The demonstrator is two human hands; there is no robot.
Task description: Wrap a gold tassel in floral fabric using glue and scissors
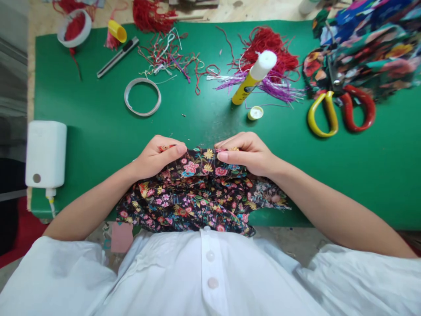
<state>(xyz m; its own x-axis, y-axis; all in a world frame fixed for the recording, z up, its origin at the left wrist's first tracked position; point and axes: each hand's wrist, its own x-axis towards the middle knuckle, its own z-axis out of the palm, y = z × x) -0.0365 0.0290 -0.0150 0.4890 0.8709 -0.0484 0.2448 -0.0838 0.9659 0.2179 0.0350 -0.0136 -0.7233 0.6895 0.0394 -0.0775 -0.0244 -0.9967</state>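
A dark floral fabric piece (197, 197) lies at the near edge of the green mat (98, 131) and hangs toward my lap. My left hand (158, 156) pinches the fabric's upper left edge, fingers closed over a fold. My right hand (246, 151) grips the upper right edge the same way, thumb pressed on the cloth. The two hands sit close together, with the fabric's top edge held between them.
On the mat stand an open glue stick (255, 75), its cap (255, 113), yellow and red scissors (342, 112), a tape ring (142, 96), a utility knife (117, 57), loose threads (171, 55) and red tassels (269, 48). Bright patterned cloth (365, 48) is piled far right. A white device (46, 153) sits left.
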